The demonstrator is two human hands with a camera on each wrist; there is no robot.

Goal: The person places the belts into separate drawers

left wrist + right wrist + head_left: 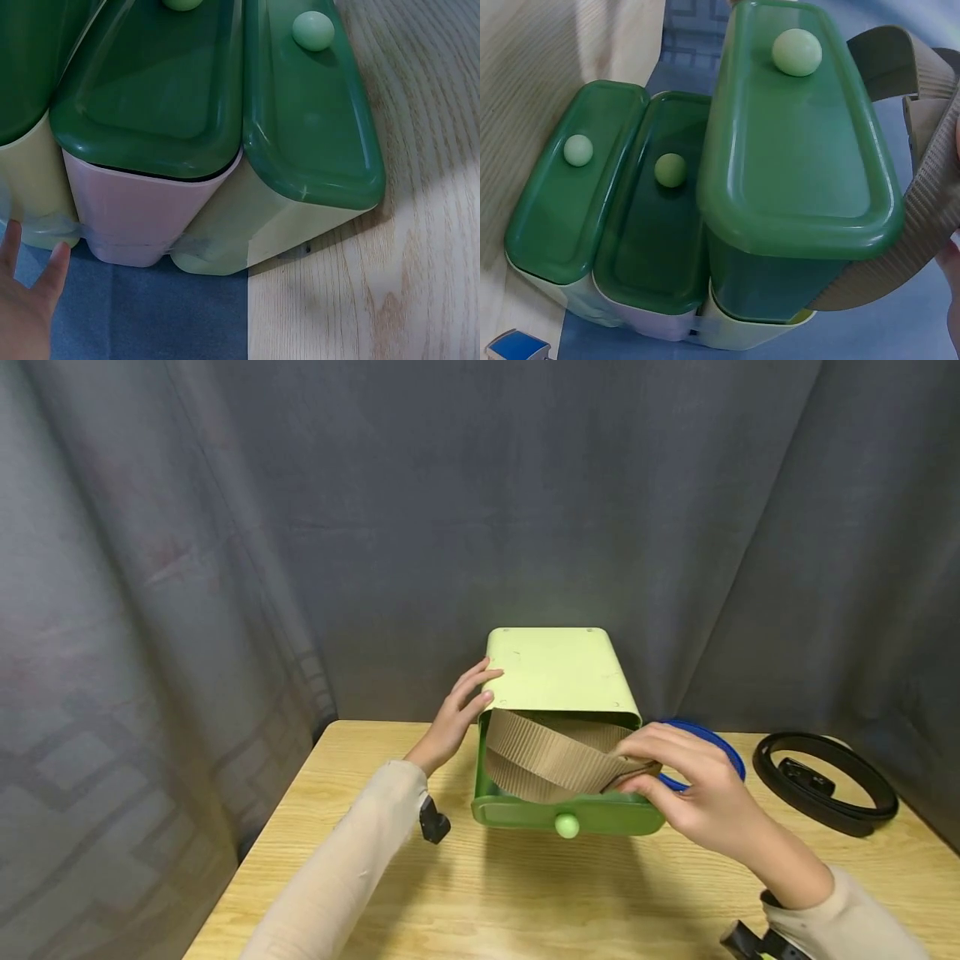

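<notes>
A pale green drawer box (pixel 555 668) stands on the table with its green drawer (pixel 517 815) pulled out. My left hand (pixel 453 718) rests its extended fingers on the box's upper left side; in the left wrist view its fingertips lie against the yellowish casing (pixel 45 180). A brown ribbed belt (pixel 555 758), loosely coiled, sits partly in the drawer and rises above its front. With thumb and fingers, my right hand (pixel 697 785) pinches the belt's end at the drawer's right corner. The right wrist view has the belt (pixel 922 225) looping out beside the drawer front (pixel 802 150).
A coiled blue belt (pixel 708 739) lies behind my right hand, partly covered by it. Farther right is a coiled black belt (pixel 832 818) with a buckle. Below the pulled-out drawer, two more closed green drawers (pixel 656 225) show in the right wrist view. A grey curtain (pixel 525 510) hangs behind the table.
</notes>
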